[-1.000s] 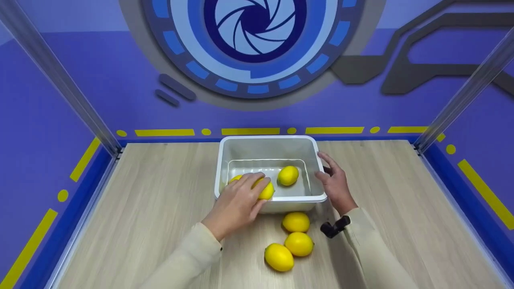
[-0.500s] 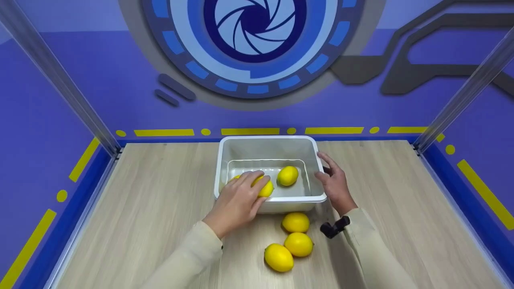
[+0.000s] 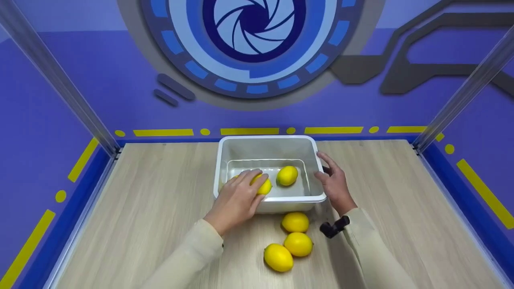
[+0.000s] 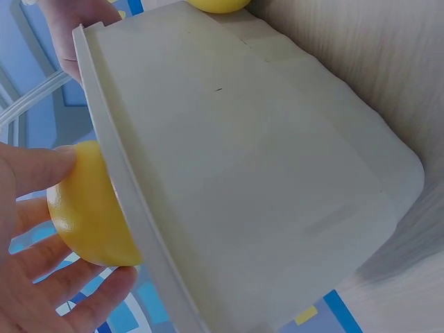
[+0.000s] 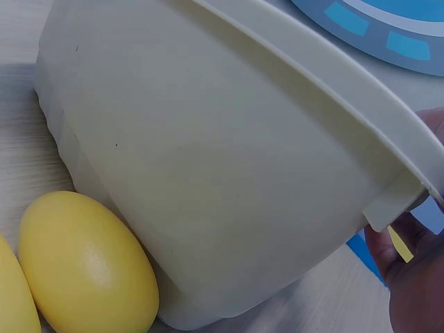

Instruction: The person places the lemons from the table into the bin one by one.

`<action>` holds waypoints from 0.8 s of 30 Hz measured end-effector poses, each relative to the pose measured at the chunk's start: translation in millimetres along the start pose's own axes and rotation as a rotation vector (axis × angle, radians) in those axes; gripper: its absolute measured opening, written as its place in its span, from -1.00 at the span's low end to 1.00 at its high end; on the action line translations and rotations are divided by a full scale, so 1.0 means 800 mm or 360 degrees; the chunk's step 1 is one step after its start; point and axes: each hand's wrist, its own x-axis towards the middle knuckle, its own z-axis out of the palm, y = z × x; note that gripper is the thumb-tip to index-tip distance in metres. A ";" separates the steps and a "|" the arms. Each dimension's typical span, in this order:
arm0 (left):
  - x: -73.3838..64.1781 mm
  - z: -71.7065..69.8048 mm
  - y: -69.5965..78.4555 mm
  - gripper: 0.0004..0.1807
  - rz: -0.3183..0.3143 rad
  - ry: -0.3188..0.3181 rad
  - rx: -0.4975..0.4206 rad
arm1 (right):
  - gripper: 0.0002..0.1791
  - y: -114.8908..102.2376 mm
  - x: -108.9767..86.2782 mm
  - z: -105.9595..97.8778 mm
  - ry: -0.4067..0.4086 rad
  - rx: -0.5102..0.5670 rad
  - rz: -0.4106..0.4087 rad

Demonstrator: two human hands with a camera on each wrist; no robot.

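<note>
My left hand (image 3: pixel 237 198) holds a yellow lemon (image 3: pixel 264 185) just over the front rim of a white plastic bin (image 3: pixel 293 198). In the left wrist view its thumb and fingers curl round that lemon (image 4: pixel 90 208), which the bin's rim partly covers. Another lemon (image 3: pixel 287 176) lies inside the bin, to the right. A sliver of yellow shows behind the left fingers, mostly hidden. At the bin's right side my right hand (image 3: pixel 337 186) grips the rim, thumb inside and fingers outside; in the right wrist view this hand (image 5: pixel 416 284) is at the picture's edge.
In front of the bin, three lemons rest on the wooden table (image 3: pixel 160 208): one near its front wall (image 3: pixel 295 222), one behind the nearest (image 3: pixel 298 244), and the nearest lemon (image 3: pixel 278 257). A blue panel (image 3: pixel 257 116) stands behind the bin. A black device (image 3: pixel 335 227) is strapped at the right wrist.
My left hand has shifted slightly left and away from me with the lemon. The right hand stays on the bin's rim, and the table lemons keep their places.
</note>
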 end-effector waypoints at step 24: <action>0.001 0.013 -0.007 -0.47 -0.0039 -0.0058 -0.0029 | -0.33 -0.001 -0.002 0.002 0.0015 -0.0033 0.0003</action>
